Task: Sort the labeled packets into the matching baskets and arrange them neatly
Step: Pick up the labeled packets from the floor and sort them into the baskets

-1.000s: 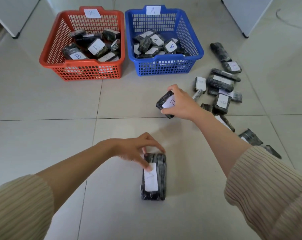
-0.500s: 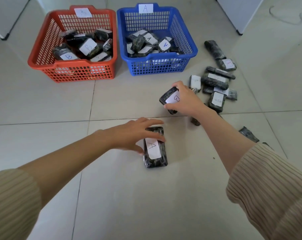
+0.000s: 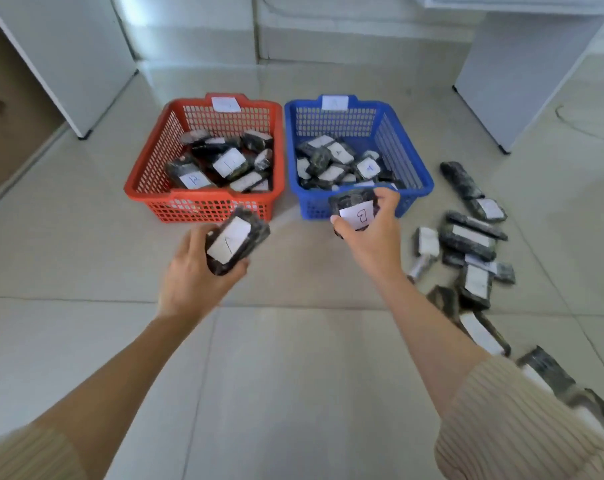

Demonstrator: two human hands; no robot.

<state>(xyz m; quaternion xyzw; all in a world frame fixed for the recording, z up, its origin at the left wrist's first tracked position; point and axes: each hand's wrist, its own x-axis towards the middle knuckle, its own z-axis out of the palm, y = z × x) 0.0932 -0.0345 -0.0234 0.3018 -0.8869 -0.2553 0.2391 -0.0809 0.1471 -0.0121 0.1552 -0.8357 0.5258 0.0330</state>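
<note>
The left hand [image 3: 189, 282] grips a dark packet [image 3: 238, 242], fingers and thumb curled round its lower end, and holds it off the floor [image 3: 293, 375] just in front of the red basket [image 3: 148, 174]; the letter on its white label cannot be read in full. The right hand [image 3: 376, 237] pinches a packet marked B [image 3: 354, 207] by its edges, label toward the camera, in front of the near wall of the blue basket [image 3: 408, 161]. Both baskets hold labelled packets, and loose packets [image 3: 468, 237] lie on the floor to the right of the blue basket.
</note>
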